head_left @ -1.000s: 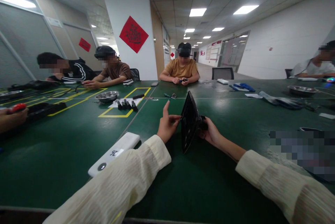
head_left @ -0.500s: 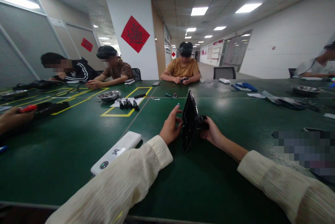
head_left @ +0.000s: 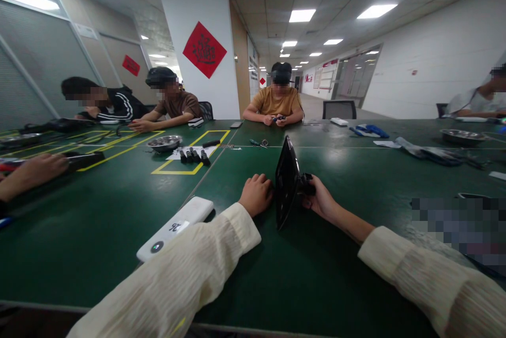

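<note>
A thin black screen-like panel (head_left: 287,182) stands on edge, tilted, in the middle of the green table (head_left: 336,285). On its right side is a short black mount (head_left: 305,184), gripped by my right hand (head_left: 319,198) with thumb and fingers around it. My left hand (head_left: 256,194) is close against the panel's left face, fingers curled and knuckles up. Its fingertips are hidden, so I cannot tell whether it touches the panel or holds anything small. Beside my left forearm lies a white power bank (head_left: 176,228) marked 26.
Several black cylinders (head_left: 194,156) stand on paper inside yellow tape, near a metal bowl (head_left: 165,143). A co-worker's hand (head_left: 37,172) is at the left edge. Across the table sits a person (head_left: 279,100). Blue cloth (head_left: 369,131) and a grey plastic bag (head_left: 427,151) lie to the right.
My left hand's fingers, spread with the index raised beside the panel, have curled down with the knuckles up. The right hand and panel stay nearly still. The co-worker's hand at left has moved right.
</note>
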`<action>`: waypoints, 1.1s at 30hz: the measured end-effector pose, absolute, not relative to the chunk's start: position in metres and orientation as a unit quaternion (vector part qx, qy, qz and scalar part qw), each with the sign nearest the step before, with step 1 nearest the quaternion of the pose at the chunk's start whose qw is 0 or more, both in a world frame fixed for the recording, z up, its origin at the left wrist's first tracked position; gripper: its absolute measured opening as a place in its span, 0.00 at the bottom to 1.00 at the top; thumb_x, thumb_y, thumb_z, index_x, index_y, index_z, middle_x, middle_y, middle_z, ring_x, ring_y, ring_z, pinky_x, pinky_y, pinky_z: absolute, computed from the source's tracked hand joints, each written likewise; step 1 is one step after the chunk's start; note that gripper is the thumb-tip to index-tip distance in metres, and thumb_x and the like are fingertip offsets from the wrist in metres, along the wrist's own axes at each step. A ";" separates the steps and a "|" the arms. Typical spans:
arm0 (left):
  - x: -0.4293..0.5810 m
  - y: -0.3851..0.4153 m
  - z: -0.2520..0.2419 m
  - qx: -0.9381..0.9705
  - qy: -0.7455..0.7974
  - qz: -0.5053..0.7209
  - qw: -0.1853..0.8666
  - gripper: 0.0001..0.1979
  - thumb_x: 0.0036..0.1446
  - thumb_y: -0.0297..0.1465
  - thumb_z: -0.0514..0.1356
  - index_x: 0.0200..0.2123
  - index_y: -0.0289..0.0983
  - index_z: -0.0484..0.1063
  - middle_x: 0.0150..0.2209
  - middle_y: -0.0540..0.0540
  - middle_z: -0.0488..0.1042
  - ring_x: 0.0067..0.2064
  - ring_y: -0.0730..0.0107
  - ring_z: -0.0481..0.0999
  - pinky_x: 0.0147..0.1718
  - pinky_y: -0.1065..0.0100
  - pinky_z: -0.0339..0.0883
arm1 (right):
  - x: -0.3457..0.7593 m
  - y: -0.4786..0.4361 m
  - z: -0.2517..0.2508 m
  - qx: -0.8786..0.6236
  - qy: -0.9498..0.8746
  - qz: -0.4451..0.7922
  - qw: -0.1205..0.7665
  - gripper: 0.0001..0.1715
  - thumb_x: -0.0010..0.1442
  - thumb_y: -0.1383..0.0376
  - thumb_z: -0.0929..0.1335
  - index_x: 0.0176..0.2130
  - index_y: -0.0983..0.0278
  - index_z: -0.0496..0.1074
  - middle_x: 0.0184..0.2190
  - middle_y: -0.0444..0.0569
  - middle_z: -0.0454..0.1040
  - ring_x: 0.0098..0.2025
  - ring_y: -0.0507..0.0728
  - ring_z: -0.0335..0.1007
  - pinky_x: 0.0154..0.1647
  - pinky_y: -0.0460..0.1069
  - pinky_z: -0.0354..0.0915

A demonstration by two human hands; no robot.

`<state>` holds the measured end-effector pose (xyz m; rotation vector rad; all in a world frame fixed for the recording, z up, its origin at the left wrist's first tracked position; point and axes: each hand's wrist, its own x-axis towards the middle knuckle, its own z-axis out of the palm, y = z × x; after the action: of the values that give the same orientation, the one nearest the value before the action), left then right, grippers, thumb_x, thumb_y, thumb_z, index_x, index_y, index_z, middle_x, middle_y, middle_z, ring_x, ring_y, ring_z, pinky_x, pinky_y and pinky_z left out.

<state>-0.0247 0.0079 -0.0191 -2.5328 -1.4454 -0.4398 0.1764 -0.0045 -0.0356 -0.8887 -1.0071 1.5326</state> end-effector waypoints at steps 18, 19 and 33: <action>-0.026 0.011 -0.005 -0.815 -0.570 -0.069 0.073 0.12 0.60 0.31 0.52 0.34 0.32 0.73 0.36 0.39 0.71 0.39 0.62 0.72 0.36 0.67 0.64 | 0.172 -0.010 -0.028 -0.393 -0.384 0.635 0.543 0.11 0.50 0.58 0.61 0.35 0.59 0.57 0.17 0.37 0.62 0.14 0.49 0.56 0.11 0.43 0.49; -0.027 0.011 -0.004 -0.811 -0.576 -0.072 0.072 0.11 0.59 0.32 0.53 0.35 0.32 0.73 0.37 0.40 0.71 0.39 0.62 0.73 0.35 0.67 0.64 | 0.172 -0.010 -0.028 -0.392 -0.385 0.636 0.541 0.11 0.50 0.58 0.61 0.35 0.59 0.57 0.17 0.37 0.62 0.14 0.49 0.56 0.12 0.43 0.49; -0.015 0.004 -0.021 -0.768 -0.574 -0.278 -0.059 0.29 0.65 0.40 0.36 0.28 0.36 0.72 0.28 0.44 0.74 0.32 0.66 0.73 0.28 0.70 0.58 | 0.175 -0.010 -0.029 -0.318 -0.399 0.687 0.517 0.14 0.48 0.62 0.63 0.37 0.57 0.57 0.22 0.40 0.66 0.18 0.51 0.60 0.15 0.45 0.53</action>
<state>-0.0148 0.0044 -0.0207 -2.5081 -1.8739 -0.9082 0.1748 -0.0102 -0.0291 -0.7637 -0.9581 1.6501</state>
